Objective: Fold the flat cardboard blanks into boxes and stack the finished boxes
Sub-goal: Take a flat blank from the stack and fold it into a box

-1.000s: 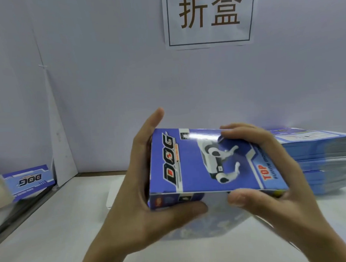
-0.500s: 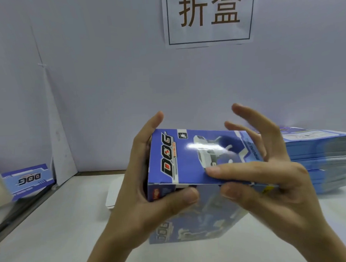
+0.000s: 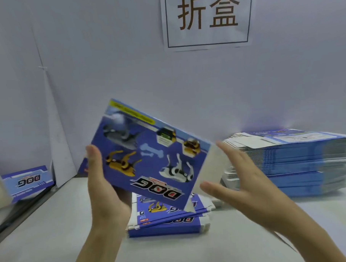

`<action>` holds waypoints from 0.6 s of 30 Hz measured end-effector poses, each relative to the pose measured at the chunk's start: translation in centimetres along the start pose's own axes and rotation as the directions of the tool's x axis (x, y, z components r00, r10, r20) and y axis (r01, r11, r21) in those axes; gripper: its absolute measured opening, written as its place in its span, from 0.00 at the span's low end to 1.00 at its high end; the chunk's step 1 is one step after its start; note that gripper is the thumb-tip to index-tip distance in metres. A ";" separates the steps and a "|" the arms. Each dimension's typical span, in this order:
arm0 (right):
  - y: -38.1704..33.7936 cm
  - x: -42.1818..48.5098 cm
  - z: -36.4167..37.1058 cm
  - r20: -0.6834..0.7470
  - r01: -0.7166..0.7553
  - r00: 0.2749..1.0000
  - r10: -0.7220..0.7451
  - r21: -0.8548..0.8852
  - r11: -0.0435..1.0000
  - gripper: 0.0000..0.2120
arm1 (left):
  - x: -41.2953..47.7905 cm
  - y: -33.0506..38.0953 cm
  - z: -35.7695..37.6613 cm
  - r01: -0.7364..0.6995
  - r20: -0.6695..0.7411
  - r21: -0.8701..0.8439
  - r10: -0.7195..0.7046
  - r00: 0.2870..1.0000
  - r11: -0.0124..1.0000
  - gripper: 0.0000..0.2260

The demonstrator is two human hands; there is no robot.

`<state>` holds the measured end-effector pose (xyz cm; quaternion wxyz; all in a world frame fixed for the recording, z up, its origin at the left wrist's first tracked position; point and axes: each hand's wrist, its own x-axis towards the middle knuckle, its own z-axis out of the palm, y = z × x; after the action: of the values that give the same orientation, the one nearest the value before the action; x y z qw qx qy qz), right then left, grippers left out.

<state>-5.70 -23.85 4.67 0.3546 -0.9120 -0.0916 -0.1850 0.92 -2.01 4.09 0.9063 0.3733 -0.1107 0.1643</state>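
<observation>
A blue "DOG" cardboard box [image 3: 149, 157] hangs tilted above the table, its printed back face toward me. My left hand [image 3: 103, 189] grips its left edge, thumb on the face and fingers hidden behind. My right hand [image 3: 244, 185] is off the box, fingers spread and relaxed, just beside its pale right end. Under the box lies a small pile of flat blue blanks [image 3: 170, 218]. A tall stack of flat blanks [image 3: 300, 161] sits at the right.
A white table [image 3: 53, 235] meets a pale wall with a paper sign [image 3: 208, 18] bearing two characters. At the far left another blue DOG box [image 3: 28, 181] rests by a dark rail [image 3: 21, 212] along the table's edge.
The box has been turned over and tilted, showing its back face. My right hand let go and moved off to the right. The pile of blanks beneath is now in view.
</observation>
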 end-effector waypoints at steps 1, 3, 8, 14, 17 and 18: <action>0.3 0.2 0.0 0.045 -0.069 0.997 0.070 -0.018 0.997 0.47 | 0.2 -0.2 -0.1 0.025 -0.021 -0.040 -0.025 0.999 0.999 0.19; 0.7 0.5 0.4 0.051 -0.153 0.987 0.151 0.041 0.987 0.49 | 0.4 -0.8 -0.1 0.071 -0.052 -0.107 -0.077 0.996 0.992 0.21; -0.1 0.8 1.4 -0.193 -0.088 0.973 0.129 0.206 0.975 0.22 | 0.7 -2.1 -0.4 0.237 -0.058 -0.034 -0.239 0.969 0.971 0.14; 0.7 0.9 0.5 -0.541 0.165 0.836 -0.096 0.080 0.983 0.20 | 2.0 -2.2 -1.7 0.255 -0.035 0.611 -0.296 0.955 0.749 0.17; 1.0 1.3 1.5 -0.528 0.232 0.809 -0.259 -0.118 0.966 0.28 | 1.5 -3.1 -1.6 0.183 -0.004 0.800 -0.301 0.954 0.571 0.24; 1.1 1.4 1.9 -0.511 0.254 0.806 -0.299 -0.158 0.954 0.28 | 1.3 -3.6 -1.7 0.178 -0.018 0.850 -0.310 0.950 0.496 0.24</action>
<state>-3.61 -23.32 3.23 0.2975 -0.8161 -0.1143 -0.4821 3.65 -2.93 1.04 0.6175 0.7851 -0.0258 0.0409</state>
